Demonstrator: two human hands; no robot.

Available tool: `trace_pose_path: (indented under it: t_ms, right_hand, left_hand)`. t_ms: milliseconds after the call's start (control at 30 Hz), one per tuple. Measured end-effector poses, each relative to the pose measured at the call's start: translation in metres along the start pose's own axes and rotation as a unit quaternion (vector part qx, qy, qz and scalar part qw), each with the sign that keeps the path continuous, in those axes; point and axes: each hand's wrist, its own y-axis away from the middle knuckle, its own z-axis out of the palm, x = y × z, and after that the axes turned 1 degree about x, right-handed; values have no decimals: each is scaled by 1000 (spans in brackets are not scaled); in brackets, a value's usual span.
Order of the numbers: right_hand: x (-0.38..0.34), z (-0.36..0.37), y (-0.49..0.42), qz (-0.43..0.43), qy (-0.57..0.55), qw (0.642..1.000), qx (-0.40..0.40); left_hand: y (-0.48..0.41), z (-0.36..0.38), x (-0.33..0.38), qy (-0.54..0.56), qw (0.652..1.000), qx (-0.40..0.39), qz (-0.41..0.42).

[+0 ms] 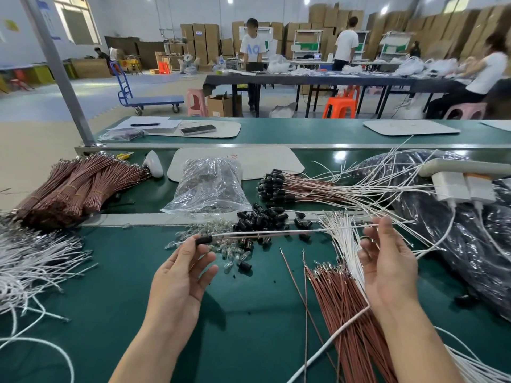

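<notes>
My left hand [184,275] pinches a small black socket [204,240] between thumb and forefinger. A white wire and a brown wire [290,233] run from the socket rightwards to my right hand [387,261], whose fingertips hold their far end above the green bench [249,322]. Both hands are palm-up over the bench. Under the stretched wires lie loose black sockets [262,218] and small clear bulbs [229,251]. A bundle of brown wires [345,305] lies just below my right hand, with white wires [343,244] beside it.
Bundled brown wires [77,186] and loose white wires [33,261] lie at the left. A clear bag of bulbs [207,186] and a row of finished socketed wires [304,189] sit behind. A dark plastic bag [456,244] and white power adapters [464,189] fill the right. People work at far tables.
</notes>
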Motion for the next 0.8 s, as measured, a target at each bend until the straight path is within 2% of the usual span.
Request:
trace_pose_path:
  t_ms: [100, 200, 300, 400, 567, 800]
  right_hand:
    - [5, 2, 5, 75, -37, 995, -46]
    - [19, 17, 17, 95, 33, 991, -91]
    - [33, 32, 33, 120, 144, 963, -194]
    - [41, 45, 51, 175, 158, 926, -295]
    - [55, 48, 59, 144, 173, 927, -300]
    - [54, 44, 51, 156, 135, 948, -242]
  left_hand:
    - [-2, 0, 3, 82, 996, 11, -25]
    - [-1, 1, 6, 125, 991, -4, -37]
    - [4, 7, -2, 84, 994, -45, -50]
    - [12, 14, -19, -42, 993, -99, -48]
    - [21, 16, -40, -183, 972, -143, 19]
    - [17, 17, -34, -160, 982, -101, 28]
